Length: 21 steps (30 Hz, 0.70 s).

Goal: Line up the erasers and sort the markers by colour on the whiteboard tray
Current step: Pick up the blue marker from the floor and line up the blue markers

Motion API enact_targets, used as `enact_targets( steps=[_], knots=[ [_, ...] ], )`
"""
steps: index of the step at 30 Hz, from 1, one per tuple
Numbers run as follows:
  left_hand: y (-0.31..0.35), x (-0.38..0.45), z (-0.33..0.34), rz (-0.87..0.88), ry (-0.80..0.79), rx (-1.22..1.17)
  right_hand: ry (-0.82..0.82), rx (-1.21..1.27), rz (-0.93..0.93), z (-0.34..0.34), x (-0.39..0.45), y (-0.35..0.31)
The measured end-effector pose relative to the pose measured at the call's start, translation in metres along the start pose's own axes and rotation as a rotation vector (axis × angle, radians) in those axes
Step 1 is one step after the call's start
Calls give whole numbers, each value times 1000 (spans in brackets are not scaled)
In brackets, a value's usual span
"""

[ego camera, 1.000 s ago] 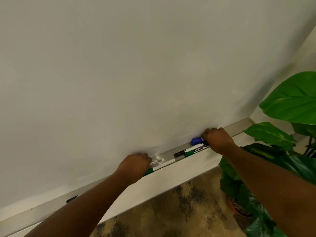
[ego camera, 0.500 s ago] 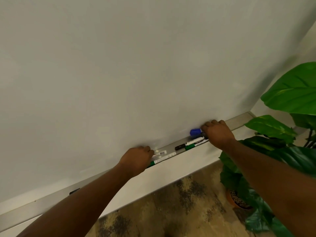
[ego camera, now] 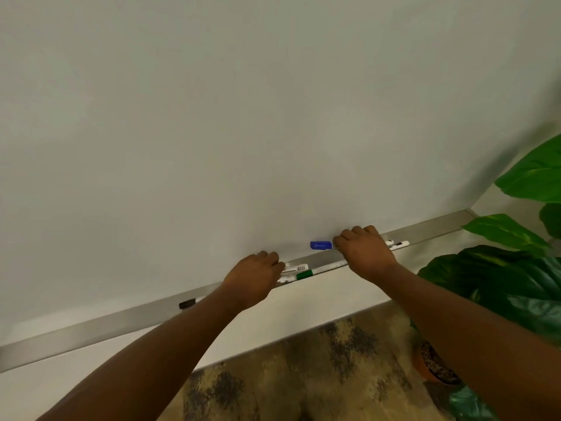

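A metal whiteboard tray (ego camera: 91,332) runs from lower left to upper right under the whiteboard. My left hand (ego camera: 252,278) grips the end of a white marker with a barcode label (ego camera: 299,266) in the tray. A green-banded marker (ego camera: 315,272) lies along the tray's front lip between my hands. My right hand (ego camera: 364,253) holds a blue-capped marker (ego camera: 320,245), whose cap sticks out to the left just above the tray. The ends of two white markers (ego camera: 399,244) show to the right of that hand. No eraser is in view.
A black-capped marker (ego camera: 187,303) lies in the tray to the left of my left forearm. A potted plant with large green leaves (ego camera: 504,268) stands close at the right, its pot (ego camera: 431,369) on the patterned floor.
My hands have come closer together along the tray. The green marker now lies further left, its green band near my left hand. Two white marker ends now show to the right of my right hand.
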<state>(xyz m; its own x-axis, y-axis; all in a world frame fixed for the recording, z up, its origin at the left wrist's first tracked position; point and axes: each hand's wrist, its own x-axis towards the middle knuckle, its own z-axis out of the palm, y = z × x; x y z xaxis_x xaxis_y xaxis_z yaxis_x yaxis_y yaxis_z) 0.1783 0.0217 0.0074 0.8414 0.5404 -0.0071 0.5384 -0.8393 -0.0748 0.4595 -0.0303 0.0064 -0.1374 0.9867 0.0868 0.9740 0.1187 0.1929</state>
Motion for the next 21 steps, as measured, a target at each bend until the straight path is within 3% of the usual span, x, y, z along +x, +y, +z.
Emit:
enact_targets(
  steps=[21],
  knots=[
    [-138,-254,17,-326,-24,13,43,117,-282,-60,77,-308]
  ],
)
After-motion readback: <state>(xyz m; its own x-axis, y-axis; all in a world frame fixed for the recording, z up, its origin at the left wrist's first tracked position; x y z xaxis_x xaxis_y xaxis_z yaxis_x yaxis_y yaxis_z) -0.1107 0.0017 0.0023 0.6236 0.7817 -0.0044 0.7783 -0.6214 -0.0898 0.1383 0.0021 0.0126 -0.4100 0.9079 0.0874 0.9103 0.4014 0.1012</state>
